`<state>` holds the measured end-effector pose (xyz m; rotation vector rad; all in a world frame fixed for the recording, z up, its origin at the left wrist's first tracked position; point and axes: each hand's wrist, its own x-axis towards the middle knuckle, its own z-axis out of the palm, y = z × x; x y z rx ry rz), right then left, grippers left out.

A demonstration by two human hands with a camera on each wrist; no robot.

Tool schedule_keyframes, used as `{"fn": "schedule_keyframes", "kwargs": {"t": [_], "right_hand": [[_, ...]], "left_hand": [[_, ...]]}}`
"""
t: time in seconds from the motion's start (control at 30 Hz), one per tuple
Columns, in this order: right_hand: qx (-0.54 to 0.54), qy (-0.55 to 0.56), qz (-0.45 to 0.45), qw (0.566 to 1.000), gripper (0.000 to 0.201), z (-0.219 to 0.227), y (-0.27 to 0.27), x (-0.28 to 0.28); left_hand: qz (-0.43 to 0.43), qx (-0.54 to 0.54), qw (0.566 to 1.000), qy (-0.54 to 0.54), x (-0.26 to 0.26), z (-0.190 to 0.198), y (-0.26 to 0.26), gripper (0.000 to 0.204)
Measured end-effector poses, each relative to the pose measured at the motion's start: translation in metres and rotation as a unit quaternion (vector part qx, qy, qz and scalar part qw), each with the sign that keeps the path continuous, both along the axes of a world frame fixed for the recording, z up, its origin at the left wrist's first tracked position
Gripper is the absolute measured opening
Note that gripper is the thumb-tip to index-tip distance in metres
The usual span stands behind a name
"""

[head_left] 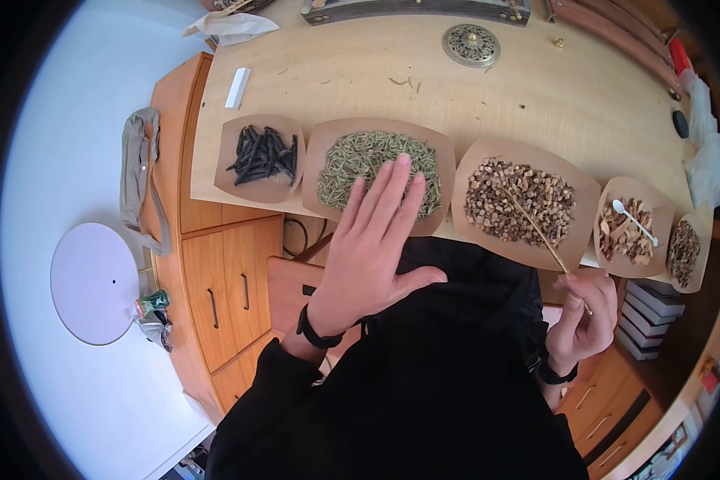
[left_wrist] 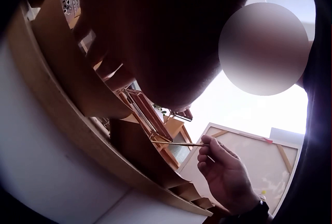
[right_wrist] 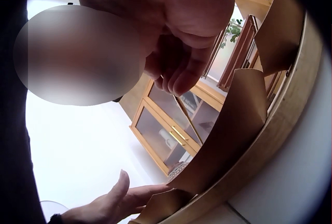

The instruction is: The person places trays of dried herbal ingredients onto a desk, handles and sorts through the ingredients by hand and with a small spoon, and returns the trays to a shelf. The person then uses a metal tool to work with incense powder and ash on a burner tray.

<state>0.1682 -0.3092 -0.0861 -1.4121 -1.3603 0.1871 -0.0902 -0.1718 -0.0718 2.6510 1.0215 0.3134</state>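
My left hand [head_left: 376,232] is spread with straight fingers over a paper tray [head_left: 312,168] of dried green needle-like herb [head_left: 360,152]. Its fingertips overlap the herb in the head view. My right hand [head_left: 582,314] pinches one end of a thin golden-brown stick [head_left: 541,231] between thumb and curled fingers. The stick slants away to the left, its far tip over chopped brown dried pieces [head_left: 488,200] in the neighbouring paper tray [head_left: 588,196]. In the left wrist view, the right hand [left_wrist: 225,174] holds the stick [left_wrist: 181,144] above the tray edges.
A tray of black dried pods [head_left: 264,154] stands at far left. Rightward are a tray of pale chips [head_left: 624,240] with a small white spoon [head_left: 634,222], and another small herb tray [head_left: 684,254]. Farther back lie an ornate metal lid [head_left: 471,46] and a white block [head_left: 238,88].
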Motion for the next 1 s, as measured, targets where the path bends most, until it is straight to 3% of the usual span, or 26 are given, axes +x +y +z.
{"fn": "schedule_keyframes", "kwargs": {"t": [0.13, 0.2, 0.33, 0.43, 0.5, 0.63, 0.7, 0.87, 1.0], "right_hand": [[0.002, 0.018, -0.016, 1.000, 0.011, -0.003, -0.002, -0.001], [0.000, 0.020, -0.014, 1.000, 0.011, -0.003, -0.001, -0.002], [0.005, 0.010, -0.008, 1.000, 0.012, -0.003, 0.001, -0.002], [0.002, 0.018, -0.009, 1.000, 0.012, -0.003, 0.000, -0.002], [0.004, 0.016, -0.009, 1.000, 0.012, -0.004, 0.000, -0.001], [0.000, 0.002, -0.003, 1.000, 0.013, -0.002, -0.002, 0.001], [-0.010, 0.008, -0.028, 1.000, 0.011, -0.001, -0.003, 0.001], [0.012, 0.024, -0.078, 0.997, 0.011, -0.004, -0.008, 0.011], [0.006, 0.041, -0.149, 0.988, 0.014, -0.010, -0.018, 0.014]], "left_hand": [[-0.003, 0.008, 0.999, 0.040, -0.011, -0.002, -0.001, 0.108], [0.036, 0.036, 0.993, 0.103, -0.015, -0.004, -0.003, 0.109], [0.089, 0.066, 0.992, 0.067, -0.016, -0.003, -0.001, 0.111], [0.105, 0.027, 0.994, 0.033, -0.012, -0.005, 0.002, 0.110], [0.108, 0.028, 0.989, 0.099, -0.006, -0.008, 0.003, 0.113], [0.079, 0.008, 0.996, 0.044, 0.008, -0.005, 0.004, 0.113], [0.066, 0.009, 0.994, 0.089, 0.013, -0.003, 0.004, 0.118], [0.067, 0.030, 0.997, 0.034, 0.021, -0.001, -0.002, 0.119], [-0.014, 0.002, 0.999, -0.032, 0.049, 0.005, -0.021, 0.115]]}}
